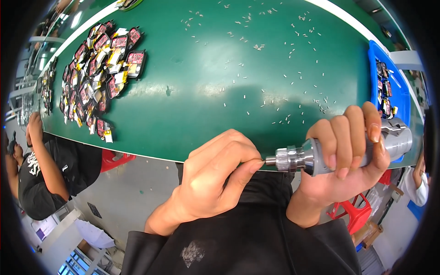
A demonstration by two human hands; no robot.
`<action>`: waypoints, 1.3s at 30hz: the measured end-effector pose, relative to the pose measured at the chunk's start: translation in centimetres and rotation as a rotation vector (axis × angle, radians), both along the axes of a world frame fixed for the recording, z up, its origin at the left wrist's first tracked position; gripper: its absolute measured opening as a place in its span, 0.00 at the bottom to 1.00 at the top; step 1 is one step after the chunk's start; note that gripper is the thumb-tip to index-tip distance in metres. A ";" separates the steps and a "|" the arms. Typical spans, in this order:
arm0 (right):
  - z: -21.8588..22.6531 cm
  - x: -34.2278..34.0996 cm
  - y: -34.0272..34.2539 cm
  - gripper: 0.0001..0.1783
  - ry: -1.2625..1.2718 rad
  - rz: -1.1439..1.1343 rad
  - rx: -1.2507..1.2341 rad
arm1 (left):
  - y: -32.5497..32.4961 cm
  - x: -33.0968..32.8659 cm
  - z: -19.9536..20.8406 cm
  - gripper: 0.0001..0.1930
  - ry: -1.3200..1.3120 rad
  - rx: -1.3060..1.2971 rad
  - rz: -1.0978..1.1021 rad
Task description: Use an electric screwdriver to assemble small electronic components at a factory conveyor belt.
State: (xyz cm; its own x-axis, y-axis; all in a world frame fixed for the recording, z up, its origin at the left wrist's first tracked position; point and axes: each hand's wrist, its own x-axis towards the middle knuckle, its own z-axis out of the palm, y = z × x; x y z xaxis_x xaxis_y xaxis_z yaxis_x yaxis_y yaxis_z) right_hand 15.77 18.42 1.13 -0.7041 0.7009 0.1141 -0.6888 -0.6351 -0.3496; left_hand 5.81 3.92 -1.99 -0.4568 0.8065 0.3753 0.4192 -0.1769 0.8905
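Grey handheld tool sits near right, gripped sideways by right hand; left hand pinches thumb and forefinger at its silver tip, anything between too small to tell. Pale bits lie beyond on green table.

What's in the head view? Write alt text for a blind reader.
A person's bare right hand grips a gray cylindrical tool with a ridged metal nose, the left hand pinched at its tip. On the glossy green table lie scattered tiny white pieces, a heap of black-framed red parts at left and a blue plastic tray.
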 end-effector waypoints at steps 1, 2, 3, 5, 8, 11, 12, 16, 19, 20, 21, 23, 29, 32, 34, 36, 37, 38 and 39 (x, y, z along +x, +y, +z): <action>0.0 0.0 0.2 0.07 0.001 -0.007 0.005 | 0.2 -0.1 0.1 0.09 0.001 0.005 -0.007; -0.1 0.0 0.4 0.07 0.009 -0.019 -0.001 | 0.5 -0.2 0.4 0.12 0.002 -0.023 0.037; -0.1 0.1 0.7 0.07 0.022 -0.031 -0.005 | 0.6 -0.2 0.6 0.15 0.007 -0.049 0.080; 0.1 0.3 1.3 0.06 0.035 -0.052 0.021 | 0.7 -1.0 1.6 0.18 0.008 -0.082 0.115; 0.1 1.0 1.6 0.06 -0.058 -0.139 0.009 | 0.7 -2.4 2.9 0.13 0.097 -0.158 0.188; -0.6 1.0 1.6 0.07 -0.113 -0.167 -0.050 | 0.9 -5.4 4.5 0.10 0.288 -0.189 0.206; -1.0 1.2 1.3 0.07 -0.147 -0.171 -0.096 | 1.2 -6.2 5.1 0.10 0.330 -0.301 0.204; -1.9 3.4 0.9 0.06 -0.154 -0.181 -0.138 | 7.2 -9.0 8.1 0.11 0.584 -0.298 0.182; -2.4 4.1 0.6 0.06 -0.155 -0.133 -0.160 | 13.7 -12.2 6.8 0.04 0.406 -0.202 0.130; -2.5 4.1 0.5 0.06 -0.153 -0.100 -0.170 | 16.1 -13.1 6.1 0.08 0.381 -0.217 0.135; -2.6 4.1 0.4 0.06 -0.135 -0.104 -0.165 | 18.3 -13.9 5.7 0.10 0.415 -0.262 0.141; -2.7 3.9 0.2 0.05 -0.140 -0.079 -0.125 | 22.3 -15.2 4.3 0.13 0.402 -0.304 0.146; -1.9 4.1 0.3 0.06 -0.054 -0.009 -0.123 | 31.3 -14.3 3.2 0.19 0.747 -0.404 0.274; -2.1 4.1 0.6 0.06 -0.060 -0.001 -0.146 | 34.1 -13.5 2.6 0.21 0.865 -0.579 0.345; -2.3 4.3 0.9 0.06 -0.052 0.000 -0.149 | 34.9 -13.6 1.9 0.23 0.909 -0.566 0.305; -2.1 4.5 0.9 0.06 -0.043 0.028 -0.161 | 35.1 -14.1 1.8 0.23 0.964 -0.537 0.248; -2.1 4.6 0.7 0.06 -0.050 0.004 -0.159 | 35.3 -14.4 1.5 0.23 0.960 -0.524 0.227; -2.2 4.5 0.4 0.06 -0.056 0.001 -0.187 | 35.4 -15.0 0.9 0.22 1.044 -0.505 0.208; -2.2 4.5 0.2 0.06 -0.067 -0.006 -0.214 | 35.5 -15.5 0.3 0.22 1.121 -0.480 0.188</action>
